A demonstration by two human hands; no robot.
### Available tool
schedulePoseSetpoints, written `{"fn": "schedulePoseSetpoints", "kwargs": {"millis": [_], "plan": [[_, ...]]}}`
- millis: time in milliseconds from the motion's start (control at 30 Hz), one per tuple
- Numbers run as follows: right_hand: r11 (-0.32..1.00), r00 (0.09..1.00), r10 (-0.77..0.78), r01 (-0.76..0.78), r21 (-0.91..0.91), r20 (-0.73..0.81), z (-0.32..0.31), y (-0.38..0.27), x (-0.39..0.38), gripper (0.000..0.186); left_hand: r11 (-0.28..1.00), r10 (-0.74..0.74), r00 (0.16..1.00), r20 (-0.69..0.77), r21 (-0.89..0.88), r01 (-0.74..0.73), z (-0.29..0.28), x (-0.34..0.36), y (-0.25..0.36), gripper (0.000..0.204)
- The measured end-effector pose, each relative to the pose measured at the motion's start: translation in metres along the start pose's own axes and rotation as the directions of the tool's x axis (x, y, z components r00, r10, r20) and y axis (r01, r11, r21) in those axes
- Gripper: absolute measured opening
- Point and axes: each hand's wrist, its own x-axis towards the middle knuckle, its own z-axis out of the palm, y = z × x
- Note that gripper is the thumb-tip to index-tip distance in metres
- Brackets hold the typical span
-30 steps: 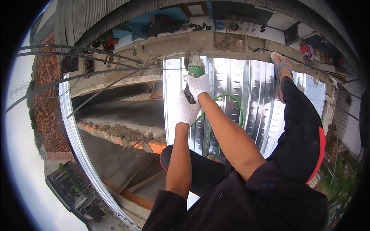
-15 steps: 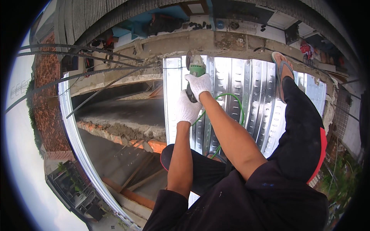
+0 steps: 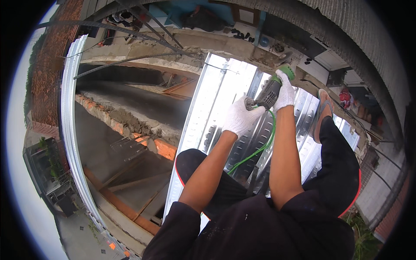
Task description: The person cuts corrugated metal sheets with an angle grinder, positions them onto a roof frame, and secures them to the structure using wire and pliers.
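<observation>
A green and black angle grinder point(image 3: 269, 92) is held in both of my white-gloved hands above corrugated shiny metal decking point(image 3: 216, 89). My left hand point(image 3: 242, 116) is closed round the rear end of its body. Toward the green head, my right hand point(image 3: 284, 92) grips the front of it. The disc at the far end points away from me, toward the concrete ledge. A green cord point(image 3: 260, 149) loops from the grinder's rear down over the decking. My right foot in a flip-flop point(image 3: 324, 108) rests on the decking to the right.
Left of the decking is a deep opening with a broken brick-and-mortar wall point(image 3: 130, 123) and wooden beams point(image 3: 119, 203). Steel bars point(image 3: 125, 63) jut across the far left. A long metal strip point(image 3: 69, 112) borders the opening. A concrete ledge point(image 3: 190, 43) runs along the far side.
The grinder has swung from the decking's far left edge to the right, its head now tilted rightward. Both hands moved with it, still gripping. The whole view has turned somewhat.
</observation>
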Motion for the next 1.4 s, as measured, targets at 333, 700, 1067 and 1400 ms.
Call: {"fn": "schedulePoseSetpoints", "kwargs": {"millis": [333, 700, 1067, 1400], "plan": [[0.997, 0.997, -0.035, 0.039, 0.062, -0.074, 0.016, 0.010, -0.006, 0.033, 0.990, -0.008, 0.986, -0.164, -0.142, -0.015, -0.005, -0.019, 0.008, 0.036], [0.971, 0.951, 0.123, -0.175, 0.165, 0.285, 0.020, -0.007, -0.038, 0.041, 0.945, 0.190, 0.976, -0.102, -0.253, -0.210, -0.020, -0.029, 0.003, 0.051], [0.988, 0.881, 0.078, -0.130, 0.080, 0.467, 0.000, -0.010, -0.061, 0.052, 0.885, 0.103, 0.954, 0.280, -0.463, 0.040, 0.004, -0.030, 0.015, 0.079], [0.655, 0.987, -0.121, 0.159, -0.739, 0.104, -0.038, 0.043, -0.056, 0.036, 0.975, 0.018, 0.991, 0.130, 0.218, -0.046, 0.044, -0.038, -0.039, 0.099]]}}
